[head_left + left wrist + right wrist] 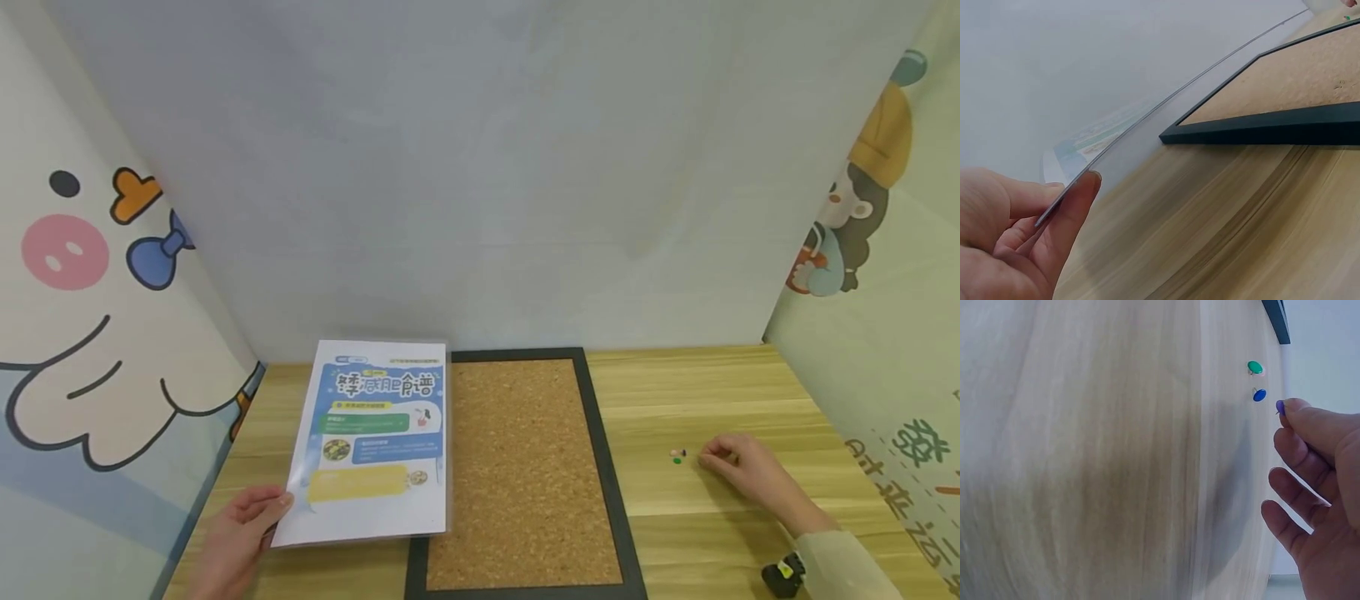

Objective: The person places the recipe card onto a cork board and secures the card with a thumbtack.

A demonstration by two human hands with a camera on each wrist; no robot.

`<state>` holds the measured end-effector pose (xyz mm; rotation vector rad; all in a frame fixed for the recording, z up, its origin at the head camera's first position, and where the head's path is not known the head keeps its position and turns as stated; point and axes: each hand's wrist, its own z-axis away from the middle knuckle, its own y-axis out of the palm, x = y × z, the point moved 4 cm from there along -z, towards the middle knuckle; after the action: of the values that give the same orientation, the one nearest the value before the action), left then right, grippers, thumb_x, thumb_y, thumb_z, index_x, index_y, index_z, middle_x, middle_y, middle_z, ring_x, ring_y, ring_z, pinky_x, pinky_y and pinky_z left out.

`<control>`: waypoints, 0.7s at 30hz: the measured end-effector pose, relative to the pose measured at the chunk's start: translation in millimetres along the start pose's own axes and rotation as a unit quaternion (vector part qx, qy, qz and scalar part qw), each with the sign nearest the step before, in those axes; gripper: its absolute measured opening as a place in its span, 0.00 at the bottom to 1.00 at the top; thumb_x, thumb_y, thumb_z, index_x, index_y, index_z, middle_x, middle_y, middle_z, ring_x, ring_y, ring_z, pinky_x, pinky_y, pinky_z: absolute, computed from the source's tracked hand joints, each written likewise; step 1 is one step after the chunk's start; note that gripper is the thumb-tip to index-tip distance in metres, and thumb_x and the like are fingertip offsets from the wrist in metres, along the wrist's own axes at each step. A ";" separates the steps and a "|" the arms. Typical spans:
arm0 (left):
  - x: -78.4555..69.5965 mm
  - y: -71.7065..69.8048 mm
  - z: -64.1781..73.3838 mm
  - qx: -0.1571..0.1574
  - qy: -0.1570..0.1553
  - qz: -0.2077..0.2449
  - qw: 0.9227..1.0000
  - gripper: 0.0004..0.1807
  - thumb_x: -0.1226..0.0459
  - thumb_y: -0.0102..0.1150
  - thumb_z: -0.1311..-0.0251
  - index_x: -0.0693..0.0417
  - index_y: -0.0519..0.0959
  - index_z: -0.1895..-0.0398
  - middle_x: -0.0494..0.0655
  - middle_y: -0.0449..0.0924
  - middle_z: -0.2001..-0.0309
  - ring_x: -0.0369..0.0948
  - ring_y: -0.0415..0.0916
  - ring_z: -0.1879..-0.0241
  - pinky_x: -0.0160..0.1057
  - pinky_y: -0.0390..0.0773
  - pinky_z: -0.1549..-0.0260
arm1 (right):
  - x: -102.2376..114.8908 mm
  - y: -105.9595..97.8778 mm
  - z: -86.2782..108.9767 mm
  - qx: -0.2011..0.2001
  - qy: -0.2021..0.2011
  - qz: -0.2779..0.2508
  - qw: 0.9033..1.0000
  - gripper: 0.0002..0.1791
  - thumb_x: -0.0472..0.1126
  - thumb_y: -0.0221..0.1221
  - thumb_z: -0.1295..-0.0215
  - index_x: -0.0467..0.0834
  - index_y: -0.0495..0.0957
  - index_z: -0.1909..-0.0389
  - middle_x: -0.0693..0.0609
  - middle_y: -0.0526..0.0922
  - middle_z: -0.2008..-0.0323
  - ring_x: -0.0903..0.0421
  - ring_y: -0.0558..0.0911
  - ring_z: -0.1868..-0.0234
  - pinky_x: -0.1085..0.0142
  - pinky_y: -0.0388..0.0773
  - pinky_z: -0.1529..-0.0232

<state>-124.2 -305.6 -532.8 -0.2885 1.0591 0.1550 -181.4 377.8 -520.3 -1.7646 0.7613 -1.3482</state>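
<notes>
My left hand (238, 533) pinches the lower left corner of a laminated poster (375, 521), which has a blue printed panel and Chinese text. In the left wrist view the sheet is edge-on between thumb and fingers, lifted off the table. Its right side covers the left part of a cork board (525, 475) with a black frame. Over the table to the right, my right hand (753, 475) pinches a purple thumbtack (1280, 407) between thumb and index finger. Beside it on the wood lie a green thumbtack (1255, 367) and a blue thumbtack (1260, 395).
A pale thumbtack (672, 452) lies by the green one. The wooden table (675, 383) meets a grey backdrop (487, 208) behind the board. Cartoon-printed curtains hang on both sides. A black device (782, 577) sits at the right sleeve.
</notes>
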 end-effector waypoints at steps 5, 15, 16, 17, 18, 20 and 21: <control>-2.9 11.7 4.2 0.009 0.004 -0.002 1.000 0.25 0.54 0.69 0.50 0.56 0.72 0.53 0.35 0.80 0.69 0.34 0.75 0.72 0.33 0.77 0.75 | 1.1 -0.7 1.0 -0.001 0.002 0.003 1.000 0.02 0.40 0.64 0.42 0.48 0.81 0.73 0.60 0.80 0.72 0.67 0.73 0.70 0.69 0.73 0.72; -11.3 35.5 13.1 0.019 0.013 0.014 1.000 0.21 0.59 0.67 0.47 0.59 0.73 0.54 0.37 0.80 0.69 0.35 0.76 0.71 0.34 0.79 0.73 | 4.5 -2.5 2.1 -0.012 -0.005 0.002 1.000 0.02 0.38 0.64 0.42 0.47 0.81 0.73 0.60 0.80 0.73 0.68 0.73 0.71 0.69 0.73 0.73; -11.7 37.8 13.5 0.020 0.015 0.018 1.000 0.20 0.60 0.67 0.47 0.59 0.73 0.55 0.38 0.80 0.69 0.35 0.76 0.71 0.34 0.80 0.73 | 4.5 -2.5 2.2 -0.013 -0.006 0.001 1.000 0.02 0.38 0.64 0.42 0.47 0.81 0.73 0.60 0.80 0.73 0.68 0.73 0.71 0.69 0.74 0.73; -12.3 40.4 13.8 0.022 0.018 0.021 0.999 0.19 0.61 0.67 0.46 0.59 0.73 0.55 0.38 0.80 0.69 0.35 0.76 0.71 0.35 0.80 0.73 | 4.2 -2.4 2.3 -0.012 -0.007 0.001 1.000 0.03 0.38 0.64 0.42 0.47 0.81 0.73 0.59 0.80 0.73 0.68 0.73 0.71 0.69 0.74 0.73; -12.9 42.8 14.3 0.026 0.022 0.024 0.999 0.18 0.61 0.67 0.46 0.59 0.73 0.56 0.39 0.80 0.69 0.35 0.77 0.71 0.35 0.80 0.73 | 3.8 -2.3 2.4 -0.012 -0.006 0.001 1.000 0.03 0.38 0.64 0.42 0.48 0.81 0.73 0.60 0.80 0.73 0.68 0.73 0.71 0.69 0.73 0.73; -13.5 47.6 14.8 0.027 0.026 0.030 0.999 0.16 0.62 0.66 0.45 0.59 0.74 0.57 0.40 0.80 0.69 0.36 0.77 0.71 0.35 0.80 0.73 | 2.8 -2.0 2.5 -0.013 -0.006 0.002 1.000 0.03 0.38 0.64 0.42 0.48 0.81 0.73 0.60 0.80 0.73 0.68 0.73 0.71 0.69 0.73 0.73; -13.7 50.0 14.9 0.028 0.027 0.033 0.999 0.16 0.62 0.66 0.45 0.58 0.74 0.58 0.40 0.80 0.69 0.36 0.77 0.71 0.35 0.80 0.73 | 2.4 -1.7 2.6 -0.013 -0.008 0.002 1.000 0.03 0.38 0.64 0.42 0.48 0.81 0.73 0.60 0.80 0.73 0.68 0.73 0.71 0.69 0.73 0.73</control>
<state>-131.4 -253.3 -521.9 -0.2082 1.1260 0.1775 -178.2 377.3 -518.0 -1.7915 0.7776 -1.3256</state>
